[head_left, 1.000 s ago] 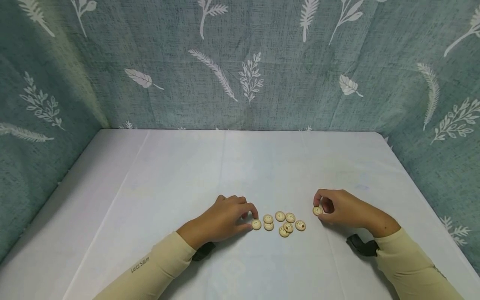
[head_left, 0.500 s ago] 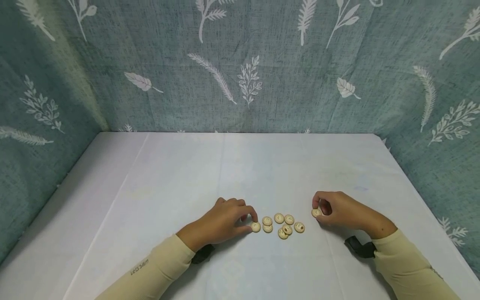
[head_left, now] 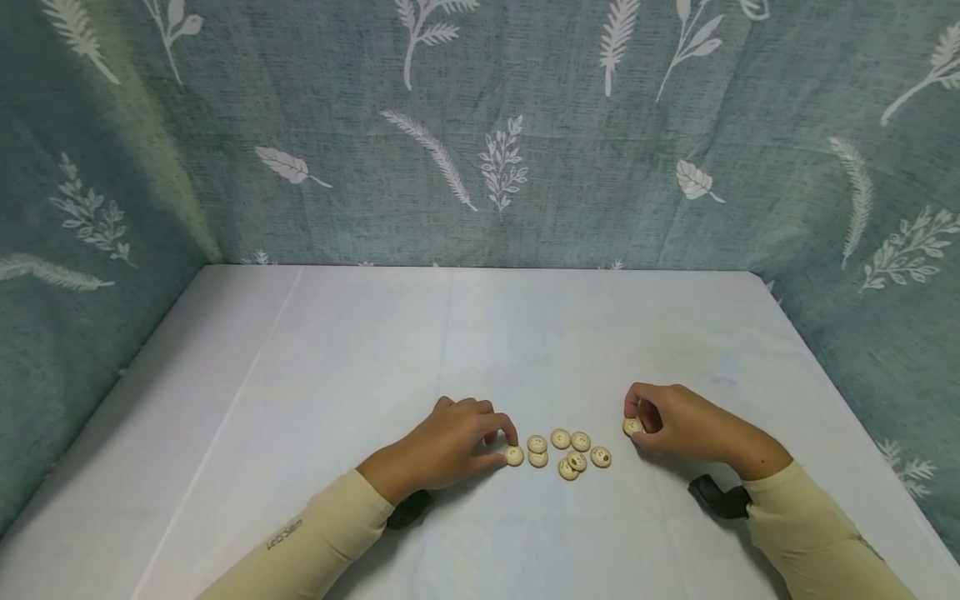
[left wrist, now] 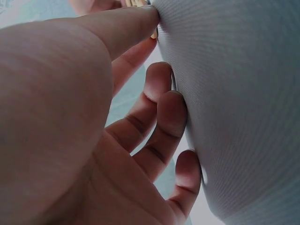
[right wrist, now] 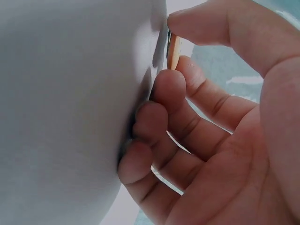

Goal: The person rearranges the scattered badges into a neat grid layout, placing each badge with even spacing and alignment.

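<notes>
- The left hand (head_left: 457,442), below the centre of the head view, pinches the left disc (head_left: 513,455) at its edge between thumb and index finger, which seems chosen so the top face shows
- The right hand (head_left: 682,423), lower right of the frame, grasps the right disc (head_left: 632,427) by its rim in the same way; in the right wrist view it is edge-on near the top, so its plane lies along the cloth, though whether it touches cannot be told
- Other fingers of both hands bend close to the white cloth (head_left: 337,375), probably to steady such low grips; at the top of the left wrist view, the thumb hides most of the left disc
- Between the hands, right of the lower centre, the remaining discs lie flat, likely because pieces this thin do not readily stand
- Two are overlapping pairs, the left pair (head_left: 537,444) and the lower pair (head_left: 573,465); the upper pair (head_left: 571,440) lies side by side, with a spotted disc (head_left: 601,456) alone at its lower right
- Overlap leaves part of a lower face covered in each stacked pair, while the markings are too small to read
</notes>
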`<state>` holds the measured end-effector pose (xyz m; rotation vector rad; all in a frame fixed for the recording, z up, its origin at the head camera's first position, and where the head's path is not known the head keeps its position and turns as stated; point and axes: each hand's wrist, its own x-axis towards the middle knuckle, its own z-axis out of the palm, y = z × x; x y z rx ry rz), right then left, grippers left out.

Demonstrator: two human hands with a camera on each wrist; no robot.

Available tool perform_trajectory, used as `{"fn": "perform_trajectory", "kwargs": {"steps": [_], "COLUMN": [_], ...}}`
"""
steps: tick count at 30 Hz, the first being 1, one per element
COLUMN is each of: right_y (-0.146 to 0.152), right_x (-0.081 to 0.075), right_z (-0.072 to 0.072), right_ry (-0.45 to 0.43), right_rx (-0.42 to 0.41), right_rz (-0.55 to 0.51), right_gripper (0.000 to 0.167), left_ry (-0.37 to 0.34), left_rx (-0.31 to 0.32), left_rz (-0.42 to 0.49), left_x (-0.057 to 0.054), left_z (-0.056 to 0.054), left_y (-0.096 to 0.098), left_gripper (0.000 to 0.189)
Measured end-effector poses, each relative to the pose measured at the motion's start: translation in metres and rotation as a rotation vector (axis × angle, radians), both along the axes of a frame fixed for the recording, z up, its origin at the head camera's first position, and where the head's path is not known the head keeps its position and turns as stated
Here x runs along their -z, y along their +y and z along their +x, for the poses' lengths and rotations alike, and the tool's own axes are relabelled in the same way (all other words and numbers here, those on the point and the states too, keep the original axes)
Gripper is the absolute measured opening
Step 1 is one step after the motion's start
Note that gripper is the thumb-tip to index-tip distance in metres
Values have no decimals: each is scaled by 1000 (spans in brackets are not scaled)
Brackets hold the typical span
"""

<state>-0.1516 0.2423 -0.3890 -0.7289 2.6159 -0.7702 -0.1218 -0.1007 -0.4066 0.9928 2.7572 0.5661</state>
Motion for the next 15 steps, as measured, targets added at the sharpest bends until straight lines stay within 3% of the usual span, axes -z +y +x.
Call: {"fn": "perform_trajectory", "kwargs": {"steps": [15], "right_y": [-23], "right_x": [-5], "right_z": [-9], "right_ry": [26], "right_rx": [-21], "right_rz": [28], "right_gripper": [20], "left_ry": [-5], "left_rx": [5], "left_rz": [9], "left_x": [0], "left_z": [0], "left_y": [-1], "left_gripper": [19]}}
